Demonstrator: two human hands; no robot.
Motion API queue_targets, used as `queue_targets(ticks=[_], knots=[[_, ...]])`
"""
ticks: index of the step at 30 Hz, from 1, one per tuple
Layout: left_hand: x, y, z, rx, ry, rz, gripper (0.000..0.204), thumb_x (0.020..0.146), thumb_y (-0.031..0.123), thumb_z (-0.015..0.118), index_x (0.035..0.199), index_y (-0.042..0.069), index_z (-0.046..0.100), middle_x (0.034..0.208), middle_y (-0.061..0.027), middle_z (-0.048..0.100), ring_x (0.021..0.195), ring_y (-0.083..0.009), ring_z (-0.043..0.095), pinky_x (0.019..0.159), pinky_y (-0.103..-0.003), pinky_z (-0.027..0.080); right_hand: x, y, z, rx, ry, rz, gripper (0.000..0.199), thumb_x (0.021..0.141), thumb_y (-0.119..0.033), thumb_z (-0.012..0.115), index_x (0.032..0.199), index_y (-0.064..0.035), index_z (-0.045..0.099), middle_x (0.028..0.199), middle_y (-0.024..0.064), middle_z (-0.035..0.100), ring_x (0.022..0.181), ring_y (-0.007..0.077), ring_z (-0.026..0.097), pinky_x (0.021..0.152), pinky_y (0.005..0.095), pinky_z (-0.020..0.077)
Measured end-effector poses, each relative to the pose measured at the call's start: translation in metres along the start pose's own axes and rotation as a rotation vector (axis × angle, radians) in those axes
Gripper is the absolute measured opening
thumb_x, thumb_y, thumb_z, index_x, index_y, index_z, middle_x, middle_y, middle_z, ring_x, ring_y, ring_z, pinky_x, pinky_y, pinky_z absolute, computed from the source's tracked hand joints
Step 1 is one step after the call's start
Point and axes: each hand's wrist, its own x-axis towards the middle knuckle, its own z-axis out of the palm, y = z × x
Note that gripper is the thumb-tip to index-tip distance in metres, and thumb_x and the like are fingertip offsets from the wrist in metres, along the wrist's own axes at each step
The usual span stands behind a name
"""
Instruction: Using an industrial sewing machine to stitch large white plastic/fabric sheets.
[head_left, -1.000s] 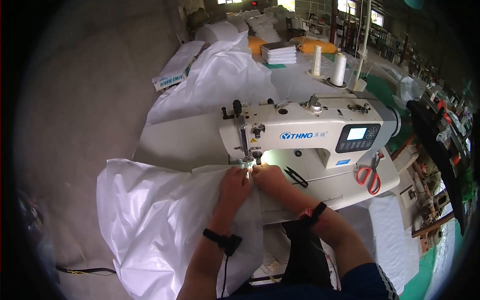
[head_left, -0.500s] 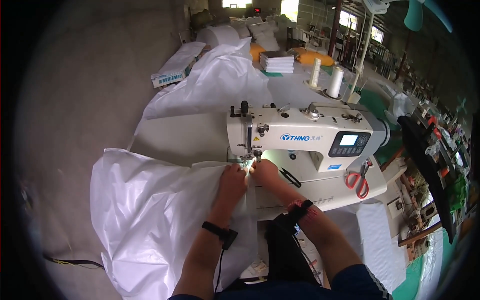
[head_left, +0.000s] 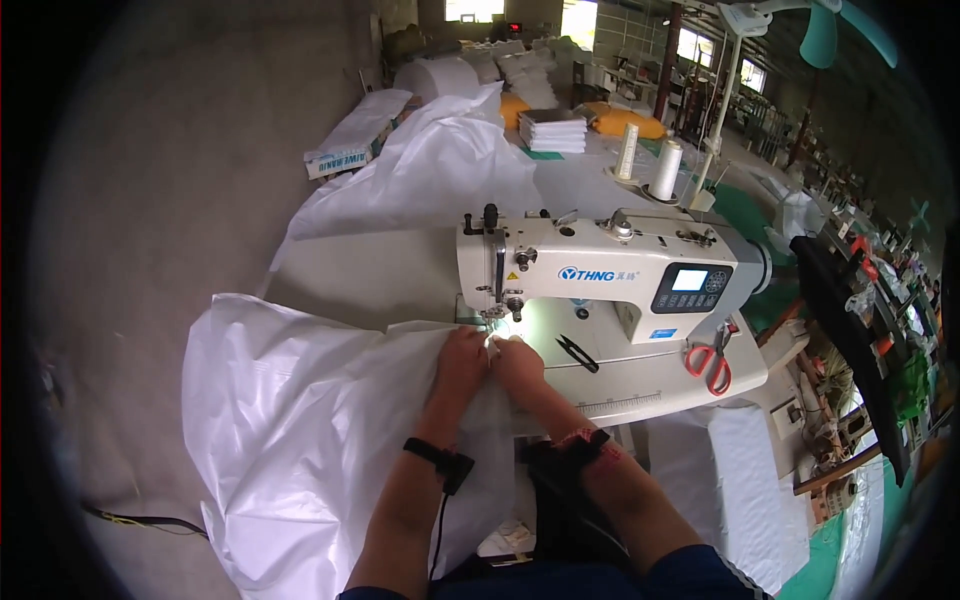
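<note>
White fabric [head_left: 300, 430]; cream sewing machine [head_left: 600, 265]; red-handled scissors [head_left: 712, 362]; black wristband [head_left: 440, 460].

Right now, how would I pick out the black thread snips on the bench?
Find the white sewing machine at the middle of the bench. On its flat bed, just right of the right hand, lie the small black snips. Unlike the red-handled scissors further right by the bed's edge, they are all black and have no finger loops.
</note>
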Motion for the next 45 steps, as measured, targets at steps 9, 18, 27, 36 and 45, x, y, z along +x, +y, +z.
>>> queue_targets(ticks=[9, 18, 27, 36, 45], knots=[[-0.002, -0.003, 0.002, 0.098, -0.095, 0.000, 0.013, 0.081, 0.012, 0.064, 0.091, 0.008, 0.071, 0.093, -0.0123, 0.061, 0.090, -0.0316, 0.059, 0.078, -0.040, 0.051, 0.000, -0.005, 0.014, 0.186, 0.066, 0.224, 0.040, 0.081, -0.021, 0.068, 0.109, 0.0067, 0.059, 0.092, 0.0231, 0.067, 0.086, 0.0348, 0.068, 0.076, 0.0423, 0.0544], [0.001, -0.007, 0.004, -0.090, -0.159, -0.156, 0.012, 0.082, 0.014, 0.063, 0.089, 0.007, 0.071, 0.098, -0.0142, 0.063, 0.092, -0.0337, 0.060, 0.081, -0.043, 0.049, 0.014, 0.010, 0.020, 0.613, 0.007, 0.155, 0.033, 0.083, -0.022, 0.060, 0.107, 0.0006, 0.065, 0.091, 0.0213, 0.069, 0.090, 0.0347, 0.069, 0.076, 0.0424, 0.0535], [-0.023, 0.019, -0.027, -0.237, -0.091, -0.196, 0.019, 0.085, 0.008, 0.060, 0.100, 0.002, 0.070, 0.105, -0.0168, 0.066, 0.101, -0.0338, 0.062, 0.088, -0.038, 0.049, 0.006, -0.018, 0.002, -0.243, -0.161, -0.119, 0.022, 0.089, -0.017, 0.051, 0.099, -0.0021, 0.064, 0.089, 0.0169, 0.070, 0.079, 0.0307, 0.070, 0.066, 0.0422, 0.0551], [-0.018, 0.021, -0.036, -0.214, -0.054, -0.211, 0.033, 0.085, 0.004, 0.053, 0.116, 0.003, 0.065, 0.113, -0.0177, 0.065, 0.109, -0.0354, 0.060, 0.095, -0.040, 0.047, -0.018, -0.029, 0.005, -0.279, 0.009, -0.102, 0.027, 0.088, -0.014, 0.053, 0.108, 0.0026, 0.057, 0.093, 0.0170, 0.068, 0.079, 0.0291, 0.071, 0.066, 0.0409, 0.0561], [-0.018, 0.017, -0.022, 0.088, -0.159, 0.002, 0.033, 0.082, 0.007, 0.057, 0.113, 0.006, 0.069, 0.115, -0.0147, 0.064, 0.110, -0.0340, 0.056, 0.097, -0.043, 0.044, -0.119, -0.025, -0.037, -0.313, -0.253, -0.222, 0.018, 0.089, -0.017, 0.055, 0.095, 0.0006, 0.053, 0.089, 0.0168, 0.068, 0.073, 0.0359, 0.069, 0.067, 0.0461, 0.0546]])
